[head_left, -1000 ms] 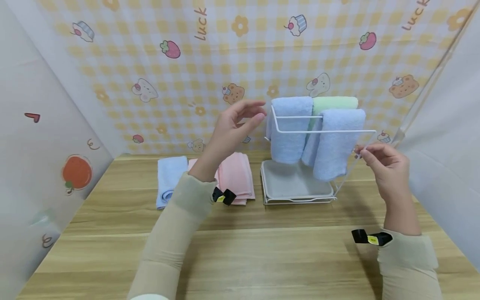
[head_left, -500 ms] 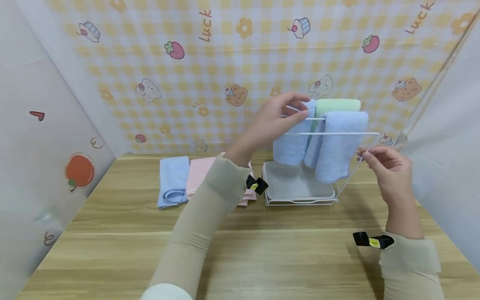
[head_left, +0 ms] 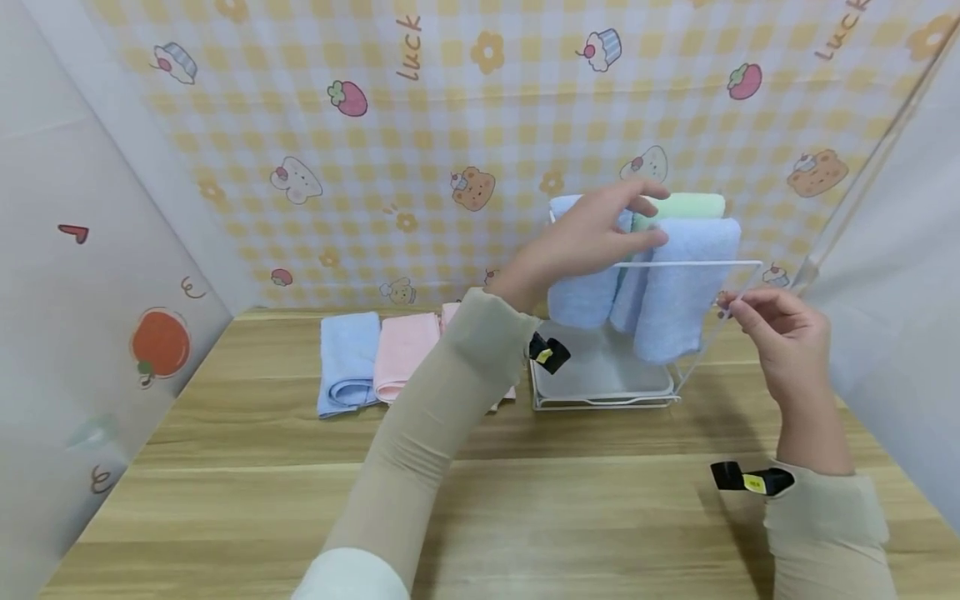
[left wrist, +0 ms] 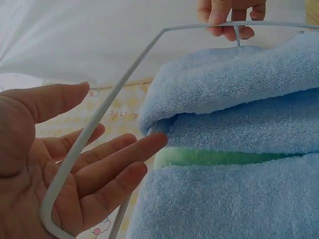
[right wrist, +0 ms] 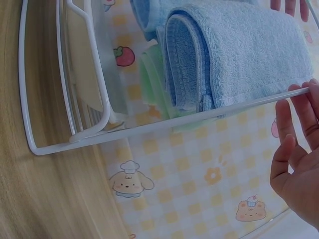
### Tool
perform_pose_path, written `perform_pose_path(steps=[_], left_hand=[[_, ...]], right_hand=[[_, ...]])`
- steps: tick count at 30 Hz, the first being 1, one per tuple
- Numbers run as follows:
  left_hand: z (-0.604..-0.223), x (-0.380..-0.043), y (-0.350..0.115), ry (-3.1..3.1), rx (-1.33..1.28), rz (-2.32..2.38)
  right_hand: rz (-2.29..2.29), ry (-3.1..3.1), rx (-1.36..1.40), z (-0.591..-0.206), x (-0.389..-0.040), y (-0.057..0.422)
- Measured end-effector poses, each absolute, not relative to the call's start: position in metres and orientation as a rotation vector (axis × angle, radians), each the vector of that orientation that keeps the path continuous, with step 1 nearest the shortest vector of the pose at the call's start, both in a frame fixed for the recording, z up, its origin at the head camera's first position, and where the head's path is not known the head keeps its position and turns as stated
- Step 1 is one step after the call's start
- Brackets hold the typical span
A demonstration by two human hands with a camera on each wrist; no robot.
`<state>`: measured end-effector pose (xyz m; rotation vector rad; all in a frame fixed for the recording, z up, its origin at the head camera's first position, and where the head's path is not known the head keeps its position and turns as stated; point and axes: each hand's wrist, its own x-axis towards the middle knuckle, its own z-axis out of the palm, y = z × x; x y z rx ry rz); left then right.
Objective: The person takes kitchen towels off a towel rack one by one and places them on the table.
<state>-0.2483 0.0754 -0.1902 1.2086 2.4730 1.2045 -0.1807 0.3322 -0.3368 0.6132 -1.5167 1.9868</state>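
A white wire rack (head_left: 697, 264) stands on the table, with a folded light blue towel (head_left: 686, 292) over its front bar. Behind hang a second blue towel (head_left: 577, 304) and a green towel (head_left: 697, 204). My right hand (head_left: 787, 333) pinches the rack's right side wire between thumb and fingers. My left hand (head_left: 592, 229) is over the rack's left part, fingers extended and thumb apart. In the left wrist view, a fingertip of that left hand (left wrist: 94, 159) is right at the edge of the front blue towel (left wrist: 229, 89).
A grey tray (head_left: 570, 383) sits in the rack's base. To the left lie a folded blue towel (head_left: 348, 358) and folded pink towels (head_left: 405, 350), partly hidden by my left sleeve. A checked cloth backdrop (head_left: 420, 150) rises behind the table, with white side panels.
My left hand has moved right, from beside the rack's left end to the front blue towel's left edge. My right hand keeps its pinch on the side wire; the towels hang as before.
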Motion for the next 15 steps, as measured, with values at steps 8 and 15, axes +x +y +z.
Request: perform_pose_path(steps=[8, 15], left_hand=[[-0.189, -0.257, 0.089, 2.356, 1.112, 1.233], [-0.191, -0.258, 0.104, 2.377, 1.030, 1.204]], right_hand=[[1.975, -1.515, 0.607, -0.336, -0.180, 0.332], [1.966, -1.514, 0.618, -0.336, -0.181, 0.332]])
